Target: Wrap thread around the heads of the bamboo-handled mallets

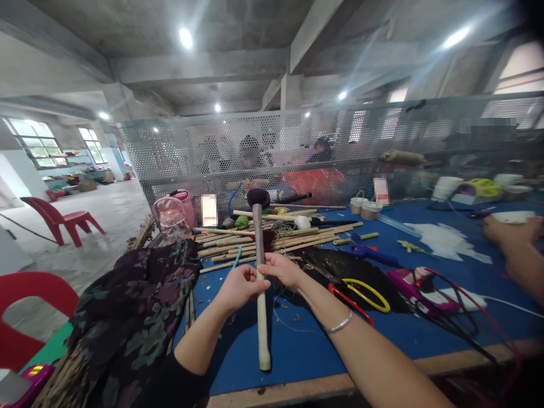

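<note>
A long pale stick (262, 328) stands nearly upright in view over the blue table (238, 362). Grey-brown wrapping (259, 235) covers its upper part, and a dark round knob (258, 198) tops it. My left hand (240, 289) pinches the stick from the left at the wrapping's lower end. From the right, my right hand (284, 271) closes its fingers on the stick at the same height. A thin thread (293, 327) curves over the table below my right hand.
Bamboo sticks (229, 241) and yarn balls (242, 222) lie beyond my hands. Yellow-handled scissors (369, 294) rest on black cloth at right, near a purple glue gun (402, 283). Patterned cloth (140, 306) lies left. Another person's hands (516, 232) are far right.
</note>
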The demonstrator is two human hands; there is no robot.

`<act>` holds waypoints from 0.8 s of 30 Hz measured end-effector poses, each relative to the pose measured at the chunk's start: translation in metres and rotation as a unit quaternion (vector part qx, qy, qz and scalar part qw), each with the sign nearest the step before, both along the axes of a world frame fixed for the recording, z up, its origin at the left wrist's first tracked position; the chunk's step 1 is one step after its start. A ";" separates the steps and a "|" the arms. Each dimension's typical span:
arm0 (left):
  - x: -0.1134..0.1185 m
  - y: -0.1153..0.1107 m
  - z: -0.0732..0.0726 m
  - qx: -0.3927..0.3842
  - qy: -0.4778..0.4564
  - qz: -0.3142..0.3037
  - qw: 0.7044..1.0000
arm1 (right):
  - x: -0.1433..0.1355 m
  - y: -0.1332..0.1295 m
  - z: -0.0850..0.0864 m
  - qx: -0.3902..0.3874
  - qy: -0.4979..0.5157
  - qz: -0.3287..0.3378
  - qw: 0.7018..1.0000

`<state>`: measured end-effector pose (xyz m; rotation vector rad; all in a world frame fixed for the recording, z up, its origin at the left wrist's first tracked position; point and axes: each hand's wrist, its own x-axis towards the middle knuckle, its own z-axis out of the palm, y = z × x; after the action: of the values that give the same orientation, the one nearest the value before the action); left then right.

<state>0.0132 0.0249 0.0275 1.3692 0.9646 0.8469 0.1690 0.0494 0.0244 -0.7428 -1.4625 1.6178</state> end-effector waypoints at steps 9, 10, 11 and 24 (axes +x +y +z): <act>-0.001 -0.002 0.002 -0.027 -0.016 -0.054 0.998 | 0.004 0.000 0.002 0.004 -0.002 -0.003 1.000; 0.000 -0.001 0.000 -0.003 0.005 -0.030 1.000 | 0.002 -0.001 0.002 0.006 -0.003 -0.011 1.000; 0.000 0.000 -0.002 0.020 0.023 -0.010 0.999 | 0.001 -0.001 0.003 0.009 -0.005 -0.020 1.000; 0.001 -0.001 -0.002 -0.024 -0.006 -0.011 1.000 | 0.002 0.003 -0.003 0.022 -0.005 0.000 1.000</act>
<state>0.0137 0.0240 0.0253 1.3294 0.9542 0.8090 0.1712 0.0520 0.0212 -0.7271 -1.4995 1.5786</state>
